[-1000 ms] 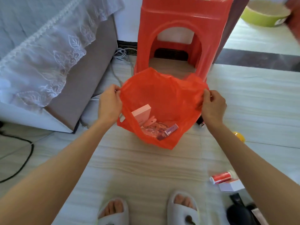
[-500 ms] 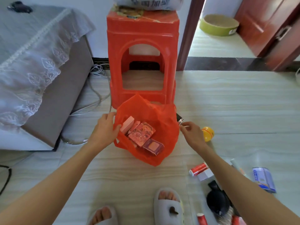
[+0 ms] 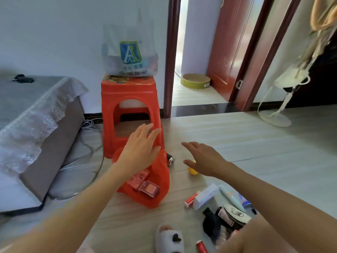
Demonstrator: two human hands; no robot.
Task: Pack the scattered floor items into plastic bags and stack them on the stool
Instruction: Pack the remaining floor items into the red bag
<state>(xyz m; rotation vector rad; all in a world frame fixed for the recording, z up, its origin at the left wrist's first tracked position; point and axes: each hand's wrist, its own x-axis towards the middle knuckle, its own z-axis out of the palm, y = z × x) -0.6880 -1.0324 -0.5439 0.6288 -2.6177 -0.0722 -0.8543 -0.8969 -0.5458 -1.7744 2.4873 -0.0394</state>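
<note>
Letting go marks this moment: half a second ago the left hand (image 3: 139, 149) pinched the rim of the red plastic bag (image 3: 160, 187) while the right hand (image 3: 202, 158) was already off it, reaching toward the yellow ball (image 3: 193, 171). Now both hands hang above the floor with fingers spread straight, holding nothing. The left hand is raised in front of the bag's mouth and the foot of the red stool (image 3: 127, 101); the right is lifted just over the ball, palm down.

Released, the bag sits slumped on the floor, touching the stool's front base, its mouth open toward the camera. Red boxes (image 3: 145, 185) lie inside as before.

The view has also tilted upward. The white printed bag (image 3: 129, 55), only glimpsed at its bottom edge earlier, now shows whole, standing on the stool's seat against the wall.

A small dark cylinder (image 3: 170, 159) lies just right of the red bag. Near the right forearm are a red tube (image 3: 190, 200), a white box (image 3: 205, 197), a pale green pen-like stick (image 3: 230, 199), and dark items I cannot identify. One slipper (image 3: 168, 238) shows at the bottom edge.
</note>
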